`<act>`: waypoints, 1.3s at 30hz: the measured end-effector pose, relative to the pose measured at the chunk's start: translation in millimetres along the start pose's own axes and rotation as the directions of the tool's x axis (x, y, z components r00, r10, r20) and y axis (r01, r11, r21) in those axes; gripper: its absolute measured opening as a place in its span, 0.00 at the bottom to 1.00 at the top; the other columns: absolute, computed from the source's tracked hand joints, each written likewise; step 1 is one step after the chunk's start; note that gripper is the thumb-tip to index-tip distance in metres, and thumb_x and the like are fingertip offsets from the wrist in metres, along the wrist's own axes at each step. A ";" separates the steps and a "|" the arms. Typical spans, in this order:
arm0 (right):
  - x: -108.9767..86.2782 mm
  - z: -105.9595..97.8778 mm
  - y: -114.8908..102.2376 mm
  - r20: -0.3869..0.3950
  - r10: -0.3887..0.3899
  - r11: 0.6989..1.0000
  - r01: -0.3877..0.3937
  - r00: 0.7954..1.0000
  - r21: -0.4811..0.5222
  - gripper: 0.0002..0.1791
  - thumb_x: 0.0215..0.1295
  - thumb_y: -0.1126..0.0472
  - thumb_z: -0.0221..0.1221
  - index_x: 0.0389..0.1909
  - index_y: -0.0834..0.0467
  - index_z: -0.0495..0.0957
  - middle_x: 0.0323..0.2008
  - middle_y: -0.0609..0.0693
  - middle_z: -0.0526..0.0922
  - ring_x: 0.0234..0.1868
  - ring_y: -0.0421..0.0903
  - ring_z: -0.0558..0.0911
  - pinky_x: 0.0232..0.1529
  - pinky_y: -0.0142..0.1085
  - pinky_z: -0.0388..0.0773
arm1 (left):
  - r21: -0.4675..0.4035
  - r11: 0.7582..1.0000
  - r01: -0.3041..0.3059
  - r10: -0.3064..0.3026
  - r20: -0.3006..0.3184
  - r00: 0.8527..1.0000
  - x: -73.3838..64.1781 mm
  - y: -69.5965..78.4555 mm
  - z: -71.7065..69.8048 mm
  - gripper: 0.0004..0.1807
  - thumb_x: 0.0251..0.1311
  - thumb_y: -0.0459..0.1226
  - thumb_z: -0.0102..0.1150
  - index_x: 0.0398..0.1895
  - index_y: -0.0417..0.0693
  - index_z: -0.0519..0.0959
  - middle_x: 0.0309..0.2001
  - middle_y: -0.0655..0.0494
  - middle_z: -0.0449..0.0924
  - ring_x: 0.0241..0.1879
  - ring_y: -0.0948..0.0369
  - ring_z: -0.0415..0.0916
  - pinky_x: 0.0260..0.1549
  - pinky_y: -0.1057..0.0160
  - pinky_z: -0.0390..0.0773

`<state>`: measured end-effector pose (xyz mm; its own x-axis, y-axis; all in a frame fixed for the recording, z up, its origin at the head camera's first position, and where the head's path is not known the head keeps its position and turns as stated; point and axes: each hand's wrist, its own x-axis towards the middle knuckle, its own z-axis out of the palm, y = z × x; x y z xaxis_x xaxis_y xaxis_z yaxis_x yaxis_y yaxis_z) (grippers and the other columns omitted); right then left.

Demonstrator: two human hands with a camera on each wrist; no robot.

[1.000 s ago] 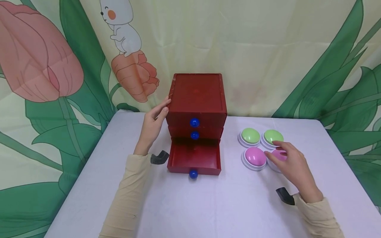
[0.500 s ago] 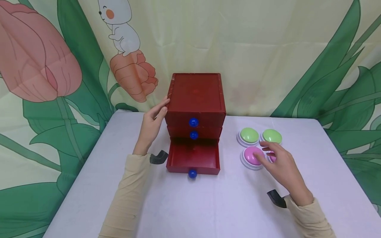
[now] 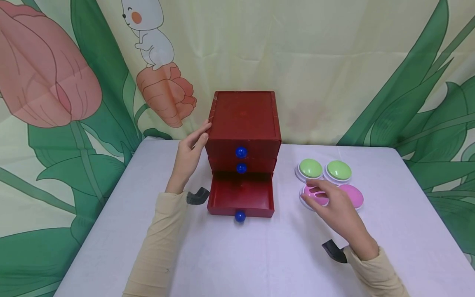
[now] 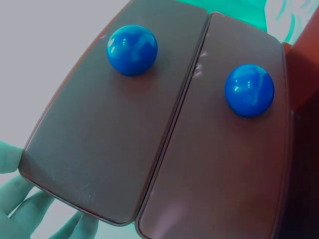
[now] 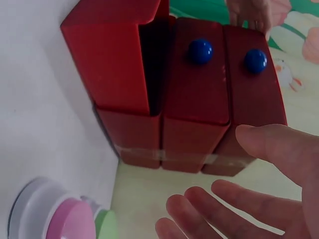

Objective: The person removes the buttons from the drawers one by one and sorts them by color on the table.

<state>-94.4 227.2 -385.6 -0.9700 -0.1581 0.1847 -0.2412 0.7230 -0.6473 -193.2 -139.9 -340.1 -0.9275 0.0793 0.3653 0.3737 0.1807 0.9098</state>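
A dark red chest of three drawers with blue ball knobs stands on the table. Its bottom drawer is pulled out, and its inside looks bare. My left hand rests against the chest's upper left side, fingers extended. Over the left pink dome button hovers my right hand, thumb and fingers spread with nothing between them; it partly covers that button in the head view. Another pink button sits to its right, and two green dome buttons stand behind.
The table has a white cloth. A printed curtain with tulips, leaves and a rabbit on a carrot hangs behind it. Black pieces stick out from both wrists.
My right hand has moved left from the right-hand buttons to the left pink one, uncovering the right pink button. The left hand and the chest hold still.
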 end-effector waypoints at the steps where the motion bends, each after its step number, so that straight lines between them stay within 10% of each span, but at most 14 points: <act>1: -0.2 1.2 -1.4 0.005 -0.004 1.000 0.004 1.000 0.011 0.24 0.64 0.57 0.67 0.58 0.63 0.77 0.49 0.59 0.84 0.48 0.56 0.84 0.48 0.51 0.83 | 0.001 1.000 0.004 -0.004 0.001 1.000 -1.3 4.8 0.4 0.23 0.74 0.35 0.48 0.70 0.42 0.70 0.74 0.52 0.63 0.74 0.59 0.60 0.69 0.52 0.66; 5: -0.6 7.3 -5.5 0.000 -0.041 0.997 0.041 0.999 0.069 0.22 0.63 0.60 0.67 0.56 0.63 0.78 0.48 0.58 0.84 0.46 0.55 0.85 0.48 0.50 0.83 | 0.013 1.000 0.017 -0.017 0.005 1.000 -5.7 19.6 1.9 0.23 0.74 0.34 0.48 0.69 0.37 0.69 0.74 0.49 0.63 0.74 0.57 0.60 0.69 0.52 0.66; 11: -1.3 15.0 -11.5 0.005 -0.085 0.993 0.084 0.996 0.085 0.21 0.61 0.62 0.68 0.54 0.63 0.79 0.49 0.57 0.84 0.46 0.52 0.85 0.49 0.49 0.82 | -0.012 1.000 -0.005 0.005 -0.002 1.000 2.0 -8.0 -0.8 0.22 0.74 0.36 0.49 0.70 0.43 0.70 0.74 0.50 0.62 0.74 0.59 0.59 0.69 0.51 0.65; 20: -3.3 26.0 -21.0 0.036 -0.138 0.984 0.133 0.990 0.123 0.21 0.59 0.64 0.69 0.54 0.63 0.80 0.47 0.54 0.85 0.44 0.49 0.86 0.47 0.44 0.84 | -0.002 1.000 -0.019 0.019 -0.007 1.000 2.4 -9.8 -0.2 0.22 0.75 0.39 0.49 0.70 0.48 0.71 0.74 0.55 0.63 0.73 0.62 0.60 0.69 0.52 0.66; 31: -5.9 39.3 -32.5 0.169 -0.082 0.989 0.059 0.982 0.135 0.23 0.62 0.56 0.68 0.56 0.60 0.79 0.47 0.51 0.86 0.43 0.45 0.86 0.49 0.44 0.84 | 0.016 1.000 0.012 -0.012 0.002 1.000 -6.2 22.3 2.3 0.23 0.74 0.34 0.47 0.69 0.36 0.69 0.73 0.47 0.63 0.74 0.56 0.60 0.69 0.50 0.66; 39: -7.7 46.9 -38.4 0.242 -0.083 0.983 0.039 0.967 0.182 0.20 0.63 0.58 0.67 0.55 0.59 0.80 0.48 0.53 0.86 0.44 0.45 0.85 0.48 0.45 0.84 | 0.002 1.000 -0.008 0.008 -0.010 1.000 1.5 -5.4 0.1 0.22 0.75 0.38 0.48 0.70 0.46 0.71 0.74 0.51 0.63 0.73 0.60 0.60 0.69 0.51 0.65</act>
<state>-79.1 169.0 -396.8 -0.9253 -0.3756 0.0530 -0.2801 0.5823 -0.7632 -196.6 -140.7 -344.5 -0.9244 0.0714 0.3747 0.3815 0.1818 0.9063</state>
